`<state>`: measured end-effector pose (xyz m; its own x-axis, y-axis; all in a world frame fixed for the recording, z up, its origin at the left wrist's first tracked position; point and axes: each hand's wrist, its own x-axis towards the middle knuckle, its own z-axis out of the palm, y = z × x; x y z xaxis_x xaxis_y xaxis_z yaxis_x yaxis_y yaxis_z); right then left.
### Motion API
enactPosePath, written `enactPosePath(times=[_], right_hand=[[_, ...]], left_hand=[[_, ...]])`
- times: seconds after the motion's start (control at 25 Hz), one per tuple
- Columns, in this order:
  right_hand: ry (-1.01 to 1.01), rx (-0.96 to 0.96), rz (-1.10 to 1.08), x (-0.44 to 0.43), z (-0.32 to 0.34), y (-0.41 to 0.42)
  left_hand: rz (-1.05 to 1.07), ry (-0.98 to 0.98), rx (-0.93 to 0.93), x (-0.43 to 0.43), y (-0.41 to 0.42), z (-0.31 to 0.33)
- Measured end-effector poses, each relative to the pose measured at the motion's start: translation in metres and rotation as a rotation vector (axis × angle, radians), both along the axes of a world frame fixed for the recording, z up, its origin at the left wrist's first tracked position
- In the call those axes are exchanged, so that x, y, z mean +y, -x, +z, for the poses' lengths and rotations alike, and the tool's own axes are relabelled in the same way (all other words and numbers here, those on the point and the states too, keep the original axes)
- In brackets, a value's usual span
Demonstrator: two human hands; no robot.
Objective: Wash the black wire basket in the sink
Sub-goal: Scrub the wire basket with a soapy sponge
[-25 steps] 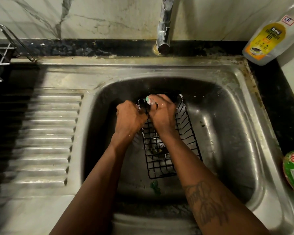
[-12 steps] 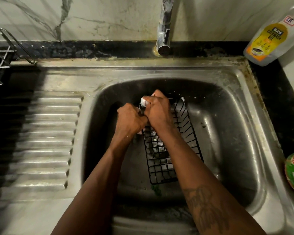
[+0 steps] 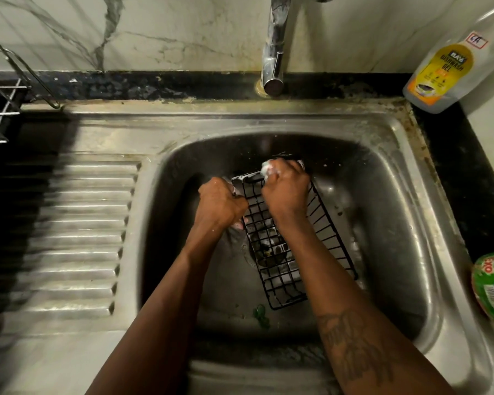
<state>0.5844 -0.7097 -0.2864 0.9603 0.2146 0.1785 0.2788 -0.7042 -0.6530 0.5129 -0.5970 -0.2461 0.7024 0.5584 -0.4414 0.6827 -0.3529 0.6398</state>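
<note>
A black wire basket (image 3: 285, 266) lies tilted in the steel sink (image 3: 397, 223), its far end raised. My left hand (image 3: 220, 203) grips the basket's left rim near the far corner. Over the far end of the basket, my right hand (image 3: 285, 192) holds a soapy pale scrubber (image 3: 268, 168) and presses it against the wires. Foam clings to both hands. The basket's far right corner is hidden behind my right hand.
The tap (image 3: 274, 52) stands above the sink's back edge, with no water running. A dishwash gel bottle (image 3: 442, 69) leans at the back right. A green and red packet (image 3: 492, 286) sits on the right counter. A ribbed drainboard (image 3: 83, 229) and a wire rack (image 3: 0, 118) lie left.
My right hand with the scrubber has moved to the right along the basket's far end. The basket has shifted a little; my left hand keeps its grip on the left rim.
</note>
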Motion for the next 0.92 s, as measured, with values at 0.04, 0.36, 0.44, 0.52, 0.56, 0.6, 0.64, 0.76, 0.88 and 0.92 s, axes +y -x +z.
enactPosePath(times=[0.04,0.36,0.44,0.52,0.56,0.6,0.64,0.76,0.88,0.92], right_hand=[[-0.048,-0.031,0.106,0.007,-0.002,0.007],[-0.418,0.521,-0.192,0.006,-0.041,0.013],[-0.544,0.851,-0.457,0.017,-0.042,0.006],[-0.843,1.115,-0.553,0.027,-0.035,-0.001],[-1.043,1.173,-0.579,0.03,-0.03,-0.004],[-1.205,1.194,-0.588,0.033,-0.025,-0.004],[-1.292,1.178,-0.586,0.034,-0.021,-0.002],[-1.203,1.055,-0.54,0.032,-0.019,0.007],[-0.977,0.941,-0.575,0.033,-0.031,0.009],[-0.942,0.906,-0.606,0.034,-0.033,0.009]], left_hand=[[0.008,0.034,-0.006,0.0,0.0,0.001],[0.082,0.158,0.027,0.003,-0.001,-0.003],[0.115,0.224,0.037,0.003,-0.002,-0.002],[0.151,0.263,0.028,0.002,-0.002,-0.001],[0.164,0.274,0.02,0.001,-0.002,-0.001],[0.168,0.274,0.016,0.001,-0.002,0.0],[0.169,0.267,0.012,0.001,-0.002,0.0],[0.208,0.308,0.018,-0.001,-0.004,0.0],[0.22,0.325,0.04,-0.002,-0.006,-0.001],[0.214,0.31,0.048,-0.001,-0.006,-0.002]])
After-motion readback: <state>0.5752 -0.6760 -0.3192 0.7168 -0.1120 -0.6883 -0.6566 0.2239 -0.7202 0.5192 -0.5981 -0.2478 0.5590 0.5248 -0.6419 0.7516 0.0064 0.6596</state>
